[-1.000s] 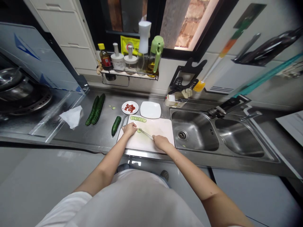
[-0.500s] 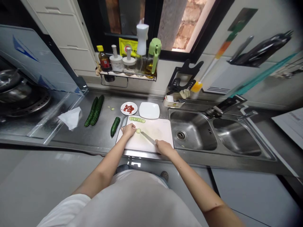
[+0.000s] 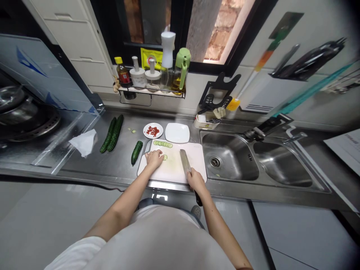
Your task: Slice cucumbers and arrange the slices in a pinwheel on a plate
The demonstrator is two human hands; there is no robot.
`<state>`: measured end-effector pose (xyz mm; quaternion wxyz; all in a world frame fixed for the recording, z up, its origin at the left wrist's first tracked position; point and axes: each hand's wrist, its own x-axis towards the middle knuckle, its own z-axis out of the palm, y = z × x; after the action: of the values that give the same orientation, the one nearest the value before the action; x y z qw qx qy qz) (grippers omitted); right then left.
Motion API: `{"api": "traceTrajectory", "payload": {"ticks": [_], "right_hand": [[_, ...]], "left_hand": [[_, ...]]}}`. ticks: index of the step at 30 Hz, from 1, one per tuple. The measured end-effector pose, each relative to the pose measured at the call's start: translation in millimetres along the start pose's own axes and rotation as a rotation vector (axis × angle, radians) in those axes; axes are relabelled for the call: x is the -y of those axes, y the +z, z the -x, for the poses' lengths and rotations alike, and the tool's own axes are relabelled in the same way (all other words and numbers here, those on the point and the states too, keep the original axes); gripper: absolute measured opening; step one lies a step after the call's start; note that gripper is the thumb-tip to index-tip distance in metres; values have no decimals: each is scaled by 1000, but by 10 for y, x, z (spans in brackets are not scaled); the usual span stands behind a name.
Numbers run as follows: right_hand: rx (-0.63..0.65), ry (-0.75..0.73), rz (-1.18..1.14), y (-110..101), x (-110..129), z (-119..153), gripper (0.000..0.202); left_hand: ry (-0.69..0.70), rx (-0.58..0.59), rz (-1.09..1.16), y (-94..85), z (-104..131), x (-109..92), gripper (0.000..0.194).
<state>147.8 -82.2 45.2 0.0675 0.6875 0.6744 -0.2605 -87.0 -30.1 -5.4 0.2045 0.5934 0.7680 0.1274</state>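
On the pale cutting board (image 3: 171, 170) a cucumber slice (image 3: 165, 157) sits at the fingertips of my left hand (image 3: 154, 159). Its fingers are bent and closed at the slice's left edge. My right hand (image 3: 196, 180) is wrapped round a kitchen knife (image 3: 185, 161). The blade points away from me over the board's right half, apart from the slice, and the black handle end shows below my hand. A row of cucumber slices (image 3: 163, 144) lies along the board's far edge. A shorter piece of cucumber (image 3: 136, 152) rests on the counter left of the board.
Behind the board stand a plate of chopped red pieces (image 3: 153, 131) and a white plate (image 3: 177, 133). Two whole cucumbers (image 3: 111, 134) and a white cloth or paper (image 3: 84, 142) lie left. A double sink (image 3: 229, 155) is right; a condiment rack (image 3: 152, 92) hangs above.
The knife has moved right, away from the slice, and its blade has turned from pointing left to pointing away from me. My left hand has shifted slightly right, staying by the slice.
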Motion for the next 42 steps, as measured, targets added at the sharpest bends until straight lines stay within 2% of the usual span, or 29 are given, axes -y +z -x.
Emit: {"api": "traceTrajectory", "payload": {"ticks": [3,7,15,24,29,34,42], "right_hand": [[-6,33,28,-18,-44,-39,31],[-16,32,33,5,-80,-66,34],[5,34,31,35,-71,-74,33],[21,44,26,25,-61,-72,33],[20,39,22,19,-62,-67,33],[20,29,22,7,-65,-75,33],[34,27,32,5,-71,-93,32]], "left_hand": [[46,-11,-44,14,39,-36,27],[15,16,-42,18,29,-78,22],[-111,39,182,-35,-107,-30,8],[-305,-151,235,-133,-270,151,14],[-357,-185,171,-150,-306,146,23],[-337,-158,59,-153,-295,141,31],[-177,-175,-41,-123,-178,198,31]]}}
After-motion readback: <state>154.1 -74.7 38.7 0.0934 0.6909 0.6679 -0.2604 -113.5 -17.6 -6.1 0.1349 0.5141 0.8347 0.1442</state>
